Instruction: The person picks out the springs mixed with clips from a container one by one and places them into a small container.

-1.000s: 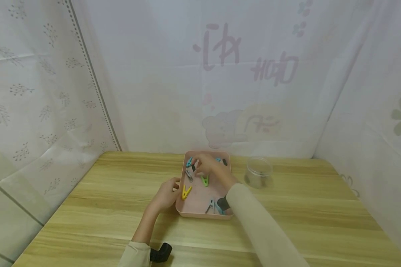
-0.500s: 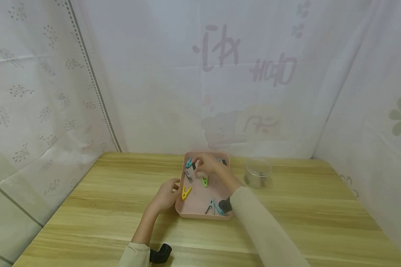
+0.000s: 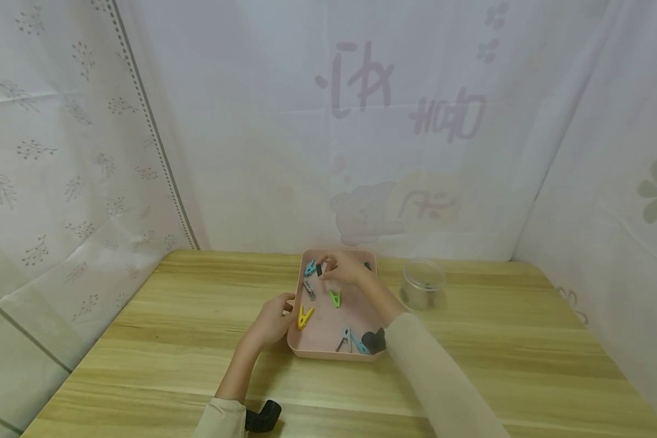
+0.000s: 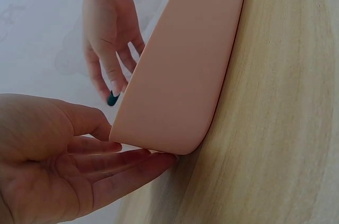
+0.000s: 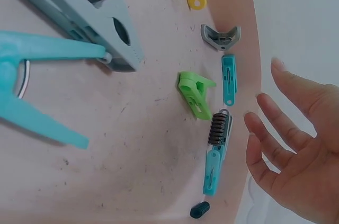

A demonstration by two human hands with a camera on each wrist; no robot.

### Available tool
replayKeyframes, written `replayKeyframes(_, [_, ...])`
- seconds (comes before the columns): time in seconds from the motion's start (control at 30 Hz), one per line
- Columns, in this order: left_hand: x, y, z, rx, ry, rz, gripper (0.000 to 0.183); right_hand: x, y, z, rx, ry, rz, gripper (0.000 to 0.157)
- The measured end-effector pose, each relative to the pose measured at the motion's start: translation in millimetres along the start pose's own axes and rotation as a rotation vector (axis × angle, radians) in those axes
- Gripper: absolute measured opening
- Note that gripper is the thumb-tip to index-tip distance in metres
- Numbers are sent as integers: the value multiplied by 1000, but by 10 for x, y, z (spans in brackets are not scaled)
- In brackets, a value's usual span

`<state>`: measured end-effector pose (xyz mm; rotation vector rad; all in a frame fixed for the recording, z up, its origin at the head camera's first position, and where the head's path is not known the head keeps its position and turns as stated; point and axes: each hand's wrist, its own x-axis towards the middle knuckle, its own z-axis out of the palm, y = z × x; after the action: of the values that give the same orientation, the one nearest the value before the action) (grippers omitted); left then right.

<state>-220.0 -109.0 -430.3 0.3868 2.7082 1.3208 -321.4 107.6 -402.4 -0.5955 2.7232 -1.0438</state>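
My left hand (image 3: 272, 319) holds the left wall of a pink tray (image 3: 328, 354); in the left wrist view its thumb and fingers grip a corner. Above the tray's far left part, my right hand (image 3: 344, 267) pinches a small dark green piece (image 4: 112, 98) at its fingertips. That piece does not show in the right wrist view. Around the hand in the tray lie a teal clip (image 3: 309, 267), a small grey clip (image 3: 309, 290), a green clip (image 3: 336, 298) and a yellow clothespin (image 3: 305, 317). A spring (image 5: 216, 130) lies against another teal clip (image 5: 212, 173).
Pale blue clothespins (image 3: 353, 340) lie at the tray's near right corner. Another dark green piece (image 5: 199, 209) sits near the tray wall. A clear round tub (image 3: 424, 283) with dark bits inside stands right of the tray on the wooden table (image 3: 498, 340).
My right hand has shifted slightly right and up with the dark green piece, uncovering more of the grey clip. My left hand and the tray have stayed in place.
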Motion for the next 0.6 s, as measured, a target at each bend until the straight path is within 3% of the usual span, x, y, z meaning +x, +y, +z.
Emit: replayKeyframes(0.6, [-5,3,-6,5,6,-1,43,-98,-1,28,46,50,-39,32])
